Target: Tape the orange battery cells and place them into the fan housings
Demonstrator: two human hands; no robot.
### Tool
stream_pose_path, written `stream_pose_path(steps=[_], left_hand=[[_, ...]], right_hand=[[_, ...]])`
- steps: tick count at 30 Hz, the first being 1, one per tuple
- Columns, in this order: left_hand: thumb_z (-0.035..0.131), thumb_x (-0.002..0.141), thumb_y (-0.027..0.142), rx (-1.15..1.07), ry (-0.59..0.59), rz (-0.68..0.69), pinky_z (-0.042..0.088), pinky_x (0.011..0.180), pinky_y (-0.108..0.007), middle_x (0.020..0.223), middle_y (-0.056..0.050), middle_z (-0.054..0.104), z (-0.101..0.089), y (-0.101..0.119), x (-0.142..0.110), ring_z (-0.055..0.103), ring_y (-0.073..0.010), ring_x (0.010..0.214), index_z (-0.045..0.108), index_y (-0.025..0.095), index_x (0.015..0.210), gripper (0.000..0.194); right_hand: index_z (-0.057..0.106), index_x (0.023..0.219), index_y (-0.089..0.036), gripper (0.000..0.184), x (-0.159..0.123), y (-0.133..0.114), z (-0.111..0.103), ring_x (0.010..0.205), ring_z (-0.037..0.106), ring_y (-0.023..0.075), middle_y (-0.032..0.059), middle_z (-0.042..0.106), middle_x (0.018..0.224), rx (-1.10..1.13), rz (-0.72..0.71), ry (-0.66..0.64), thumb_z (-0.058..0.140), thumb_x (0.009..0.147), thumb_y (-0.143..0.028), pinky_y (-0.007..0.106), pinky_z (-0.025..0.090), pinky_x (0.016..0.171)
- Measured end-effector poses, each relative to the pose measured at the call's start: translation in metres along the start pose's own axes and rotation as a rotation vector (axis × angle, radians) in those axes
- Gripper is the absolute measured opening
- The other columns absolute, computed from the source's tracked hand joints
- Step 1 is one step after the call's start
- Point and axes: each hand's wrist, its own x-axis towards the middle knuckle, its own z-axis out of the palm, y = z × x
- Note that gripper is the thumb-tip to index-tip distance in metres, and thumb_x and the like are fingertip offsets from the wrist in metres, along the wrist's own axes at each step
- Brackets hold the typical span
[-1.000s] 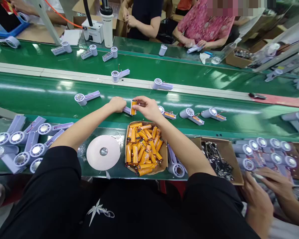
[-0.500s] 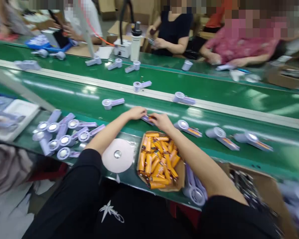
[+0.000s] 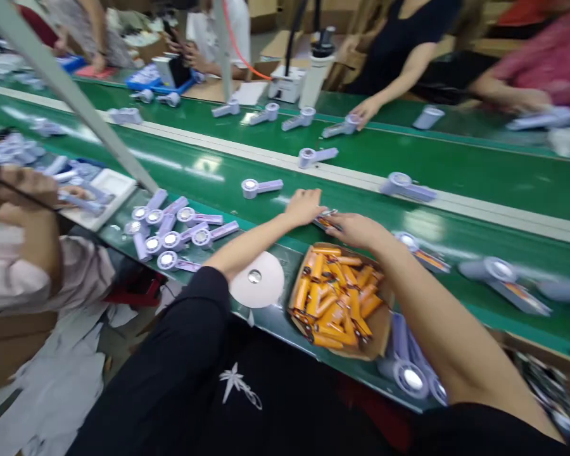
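Note:
Over the near edge of the green belt, my left hand (image 3: 305, 206) closes round one end of a lilac handheld fan body (image 3: 323, 219); most of that end is hidden under it. My right hand (image 3: 358, 229) has its fingers closed on the handle part, where a bit of orange battery shows. Just below my hands stands a cardboard box (image 3: 388, 329) heaped with orange cylindrical batteries (image 3: 337, 297). Fan bodies with orange in their open handles, such as this fan body (image 3: 422, 253), lie to the right of my right hand.
Several lilac fan bodies (image 3: 171, 239) lie clustered at left, beside a pale round disc (image 3: 257, 280). More fan bodies (image 3: 411, 377) sit right of the box. A slanted metal post (image 3: 76, 95) rises at left. Across the belt, a co-worker's hand (image 3: 368, 111) touches a fan body.
The view has swung left, so things sit further right. My hands remain together at the fan body, the right now lying more over its handle. A co-worker across has reached onto the belt.

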Motion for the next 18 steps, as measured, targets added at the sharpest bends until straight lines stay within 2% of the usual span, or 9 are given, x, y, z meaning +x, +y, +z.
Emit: stream_pose_path(steps=[3,5,7,9,11,12,15,17,18], left_hand=[[0.06,0.11,0.039,-0.04,-0.049,0.246,0.045,0.118,-0.045,0.142,-0.018,0.073,-0.013,-0.016,-0.084,0.065,-0.0301,0.134,0.066,0.019,0.145,0.041],[0.075,0.099,0.05,0.008,-0.273,0.415,0.046,0.119,-0.045,0.143,-0.012,0.074,-0.022,-0.043,-0.152,0.064,-0.0315,0.136,0.07,0.026,0.142,0.05],[0.09,0.084,0.052,0.148,-0.397,0.394,0.039,0.128,-0.055,0.156,-0.012,0.068,-0.026,-0.069,-0.215,0.051,-0.0399,0.154,0.065,0.029,0.151,0.075],[0.092,0.08,0.037,0.288,-0.445,0.32,0.037,0.13,-0.065,0.168,-0.012,0.058,-0.024,-0.085,-0.26,0.04,-0.0459,0.162,0.06,0.029,0.156,0.083],[0.085,0.082,0.023,0.348,-0.406,0.303,0.042,0.128,-0.066,0.168,-0.014,0.057,-0.019,-0.085,-0.283,0.038,-0.0465,0.162,0.06,0.026,0.154,0.076],[0.082,0.085,0.021,0.345,-0.345,0.321,0.044,0.127,-0.065,0.165,-0.015,0.06,-0.016,-0.081,-0.287,0.04,-0.0457,0.161,0.06,0.023,0.152,0.071],[0.08,0.09,0.026,0.281,-0.027,0.384,0.045,0.128,-0.066,0.151,-0.018,0.066,-0.015,-0.055,-0.287,0.044,-0.0444,0.156,0.057,0.021,0.15,0.065],[0.082,0.089,0.025,0.244,0.177,0.413,0.043,0.128,-0.07,0.143,-0.015,0.069,-0.015,-0.036,-0.285,0.046,-0.0432,0.153,0.054,0.027,0.15,0.067],[0.082,0.088,0.023,0.228,0.245,0.43,0.043,0.127,-0.07,0.14,-0.013,0.07,-0.016,-0.029,-0.284,0.048,-0.0421,0.152,0.054,0.03,0.148,0.067]], right_hand=[[0.079,0.14,-0.02,0.04,-0.095,-0.012,-0.002,0.125,0.08,0.0313,0.0133,0.082,0.139,0.26,0.006,0.284,0.061,0.109,-0.037,0.042,0.062,0.108],[0.085,0.125,-0.023,0.033,-0.164,-0.034,0.006,0.108,0.085,0.0272,0.0089,0.088,0.121,0.445,0.002,0.373,0.063,0.11,-0.042,0.037,0.066,0.097],[0.087,0.114,-0.025,0.026,-0.219,-0.061,0.018,0.095,0.087,0.0231,0.0058,0.09,0.105,0.609,-0.025,0.391,0.066,0.109,-0.039,0.031,0.067,0.087],[0.088,0.109,-0.025,0.021,-0.25,-0.087,0.032,0.09,0.087,0.0215,0.0048,0.09,0.099,0.741,-0.031,0.394,0.07,0.108,-0.037,0.029,0.067,0.084],[0.087,0.109,-0.025,0.022,-0.256,-0.111,0.045,0.089,0.087,0.0216,0.0061,0.09,0.1,0.846,0.021,0.398,0.071,0.107,-0.039,0.029,0.067,0.083],[0.087,0.111,-0.024,0.025,-0.253,-0.124,0.05,0.086,0.086,0.0214,0.007,0.09,0.101,0.899,0.068,0.395,0.071,0.107,-0.042,0.029,0.067,0.079],[0.083,0.126,-0.022,0.043,-0.226,-0.168,0.063,0.07,0.081,0.0184,0.0063,0.089,0.097,1.08,0.169,0.292,0.079,0.099,-0.056,0.028,0.063,0.066],[0.082,0.128,-0.021,0.051,-0.205,-0.197,0.071,0.065,0.077,0.0174,0.0037,0.087,0.089,1.162,0.115,0.2,0.084,0.094,-0.059,0.027,0.061,0.064],[0.083,0.123,-0.021,0.045,-0.195,-0.21,0.076,0.065,0.077,0.0174,0.0027,0.086,0.085,1.169,0.051,0.168,0.082,0.097,-0.057,0.027,0.06,0.066]])
